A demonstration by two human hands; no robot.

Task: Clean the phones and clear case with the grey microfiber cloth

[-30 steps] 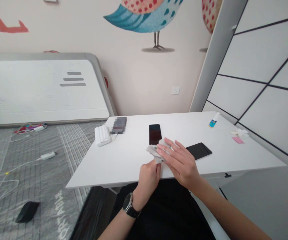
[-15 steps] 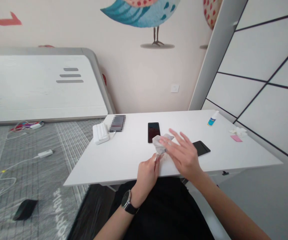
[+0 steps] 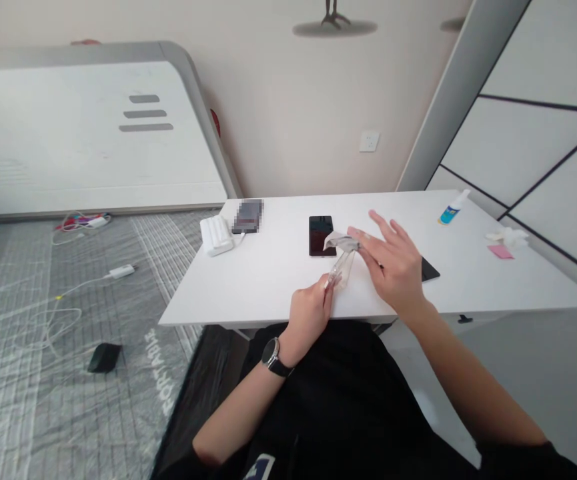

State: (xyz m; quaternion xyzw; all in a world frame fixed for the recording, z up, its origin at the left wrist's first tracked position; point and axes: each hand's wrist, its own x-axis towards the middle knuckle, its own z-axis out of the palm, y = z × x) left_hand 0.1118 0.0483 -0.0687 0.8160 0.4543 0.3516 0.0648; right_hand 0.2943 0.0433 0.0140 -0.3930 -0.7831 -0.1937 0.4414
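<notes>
My left hand [image 3: 309, 319] pinches a crumpled clear plastic film [image 3: 342, 261] between thumb and fingers. Right hand [image 3: 393, 263] spread, fingertips [image 3: 354, 245] at the film's top end. Film held over the white table [image 3: 268, 293], just beside a black phone [image 3: 321, 235]; second black phone [image 3: 431, 270] under my right hand's far side.

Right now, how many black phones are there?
2: one black phone ahead of the left hand, another partly behind the right hand. The blurred item might be a third.

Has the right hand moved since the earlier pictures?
Yes: the right hand has shifted rightward, further from the black phone.
</notes>
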